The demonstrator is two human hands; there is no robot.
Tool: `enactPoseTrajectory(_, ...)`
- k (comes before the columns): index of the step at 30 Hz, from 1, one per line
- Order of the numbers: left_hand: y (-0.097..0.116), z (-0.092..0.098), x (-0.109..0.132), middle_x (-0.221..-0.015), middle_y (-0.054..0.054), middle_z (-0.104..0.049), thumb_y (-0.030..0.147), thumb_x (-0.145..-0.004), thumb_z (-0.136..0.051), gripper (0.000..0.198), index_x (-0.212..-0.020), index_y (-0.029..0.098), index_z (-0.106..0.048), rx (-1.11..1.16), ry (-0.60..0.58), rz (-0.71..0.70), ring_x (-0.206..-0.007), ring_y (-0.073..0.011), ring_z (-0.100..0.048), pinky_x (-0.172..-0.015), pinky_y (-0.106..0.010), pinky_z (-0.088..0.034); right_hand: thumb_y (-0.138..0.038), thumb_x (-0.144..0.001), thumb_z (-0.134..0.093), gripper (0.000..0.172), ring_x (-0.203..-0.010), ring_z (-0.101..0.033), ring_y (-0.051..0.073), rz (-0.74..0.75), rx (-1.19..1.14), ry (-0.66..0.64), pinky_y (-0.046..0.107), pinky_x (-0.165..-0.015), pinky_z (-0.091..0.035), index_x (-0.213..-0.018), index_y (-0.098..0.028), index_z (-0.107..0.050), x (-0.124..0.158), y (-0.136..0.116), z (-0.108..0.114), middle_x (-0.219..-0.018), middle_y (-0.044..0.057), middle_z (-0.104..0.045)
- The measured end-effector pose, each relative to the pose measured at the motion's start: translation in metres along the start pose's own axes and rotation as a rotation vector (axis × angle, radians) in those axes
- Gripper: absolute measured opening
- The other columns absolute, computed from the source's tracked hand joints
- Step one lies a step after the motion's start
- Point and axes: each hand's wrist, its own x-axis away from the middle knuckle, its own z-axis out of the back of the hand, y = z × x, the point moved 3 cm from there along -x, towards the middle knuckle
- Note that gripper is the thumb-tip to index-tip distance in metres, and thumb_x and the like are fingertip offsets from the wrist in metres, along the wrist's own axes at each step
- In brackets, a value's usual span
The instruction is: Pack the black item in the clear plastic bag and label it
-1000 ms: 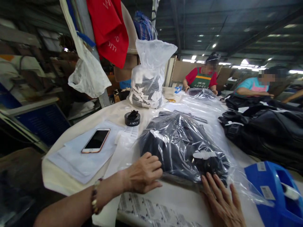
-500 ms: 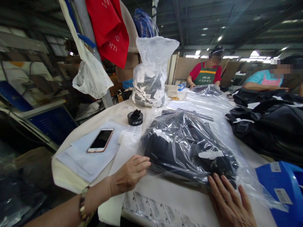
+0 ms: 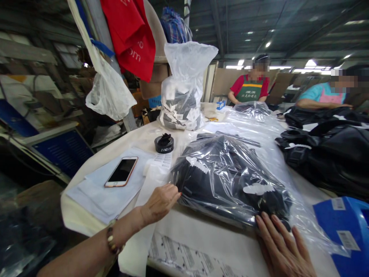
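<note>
A black bag [image 3: 221, 177] lies inside a clear plastic bag [image 3: 220, 211] on the table in front of me, with white paper pieces showing through the film. At the near left corner of the plastic, my left hand [image 3: 162, 202] has its fingers pinched together on the edge. My right hand [image 3: 281, 242] rests at the near right edge, fingers stretched out and lying against the plastic, holding nothing. The clear film's loose end spreads out to the right, past my right hand.
A phone [image 3: 121, 172] lies on white sheets [image 3: 95, 200] at left, near a roll of black tape [image 3: 164, 144]. Behind stands a filled plastic sack [image 3: 181, 96]. Black bags [image 3: 331, 150] and a blue container [image 3: 340, 231] are at right. Two co-workers [image 3: 250, 90] stand beyond.
My left hand's fingers have closed from a loose, spread pose into a pinch at the plastic's left corner. My right hand has stayed almost where it was.
</note>
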Motion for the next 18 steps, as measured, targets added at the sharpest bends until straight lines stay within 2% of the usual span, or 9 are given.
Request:
enactPoseTrajectory(3,-0.002,-0.002,0.0,-0.058,0.003,-0.047,0.031,-0.101,-0.021,0.043,-0.065,0.019,-0.043,-0.042,0.017,0.016,-0.051,-0.0105,-0.046,-0.049,-0.024,-0.035,-0.031,-0.093,-0.03,0.055,-0.134,-0.034,0.031,-0.037,-0.021,0.003,0.055,-0.112,-0.018,-0.148,-0.028,-0.02,-0.001,-0.002,0.001,-0.148,0.003,-0.036)
enactPoseTrajectory(8,0.001,0.002,0.002,-0.06,0.003,-0.048,0.023,-0.099,-0.027,0.039,-0.065,0.018,-0.044,-0.068,0.062,-0.046,-0.054,-0.01,-0.048,-0.05,-0.023,-0.038,-0.024,-0.091,-0.033,0.059,-0.135,-0.033,0.029,0.015,0.037,0.0,0.052,-0.113,-0.018,-0.148,-0.024,-0.02,-0.001,-0.001,0.002,-0.147,0.006,-0.037)
enactPoseTrajectory(10,0.005,0.007,0.002,-0.07,-0.001,-0.055,0.017,-0.097,-0.031,0.034,-0.068,0.017,-0.049,-0.078,0.108,-0.098,-0.064,-0.0115,-0.052,-0.057,-0.023,-0.044,-0.017,-0.089,-0.034,0.061,-0.136,-0.031,0.029,0.064,0.099,0.02,0.051,-0.114,-0.017,-0.148,-0.019,-0.021,0.0,0.001,0.002,-0.146,0.009,-0.04)
enactPoseTrajectory(12,0.01,0.012,0.002,-0.089,-0.008,-0.062,0.011,-0.094,-0.036,0.025,-0.076,0.015,-0.054,-0.1,0.167,-0.182,-0.083,-0.0151,-0.057,-0.072,-0.027,-0.049,-0.013,-0.086,-0.037,0.062,-0.137,-0.029,0.029,0.133,0.182,0.028,0.051,-0.115,-0.015,-0.147,-0.013,-0.024,0.001,0.004,0.0,-0.143,0.012,-0.043)
enactPoseTrajectory(14,0.015,0.016,0.001,-0.105,-0.011,-0.063,0.005,-0.091,-0.038,0.022,-0.083,0.013,-0.057,-0.13,0.214,-0.294,-0.099,-0.0189,-0.056,-0.085,-0.032,-0.049,-0.012,-0.084,-0.04,0.063,-0.138,-0.027,0.028,0.195,0.26,0.043,0.05,-0.116,-0.013,-0.145,-0.01,-0.028,0.002,0.007,-0.002,-0.139,0.012,-0.048)
enactPoseTrajectory(18,0.015,0.013,0.0,-0.104,-0.011,-0.065,0.0,-0.089,-0.037,0.025,-0.08,0.012,-0.057,-0.163,0.24,-0.425,-0.101,-0.0193,-0.057,-0.089,-0.033,-0.048,-0.01,-0.079,-0.045,0.055,-0.14,-0.023,0.028,0.285,0.387,0.075,0.05,-0.117,-0.009,-0.134,-0.012,-0.048,0.001,0.014,-0.006,-0.135,0.009,-0.053)
